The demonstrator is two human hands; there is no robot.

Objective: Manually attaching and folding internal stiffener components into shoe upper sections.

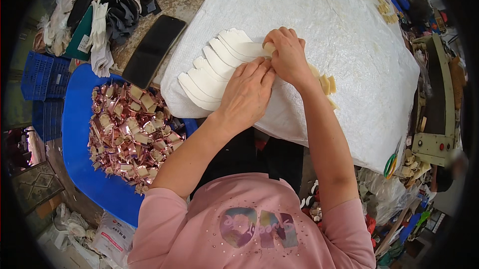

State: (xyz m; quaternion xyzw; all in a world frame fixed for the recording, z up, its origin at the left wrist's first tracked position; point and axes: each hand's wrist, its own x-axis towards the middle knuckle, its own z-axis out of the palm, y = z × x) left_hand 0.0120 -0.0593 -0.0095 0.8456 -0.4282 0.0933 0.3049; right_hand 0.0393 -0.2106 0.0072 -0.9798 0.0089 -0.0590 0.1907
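A broad work surface covered in white woven plastic sheeting spreads in front of the person. To its left stands a large, smooth blue plastic tub, heaped with shiny pink metallic folded pieces backed with beige; the left forearm passes over its right part and hides some of the heap. At the far right is a pale green metal machine housing with small knobs. Blue slatted plastic crates are at the left edge, and a white printed plastic sack lies below the tub. Near the crates, a dark green box stands beside hanging white cloth gloves.

A black rectangular phone lies between the box and the sheeting. On the sheeting, the left hand lies with its fingers nearly straight, side by side, across the right ends of a fanned row of curved white flat strips; its thumb is hidden, so whether it pinches cannot be told. The right hand, fingers curled, pinches a small cream piece at the row's end, covering most of it. Scissors with green and orange handles hang at the sheeting's right edge; small beige pieces lie beside the right forearm
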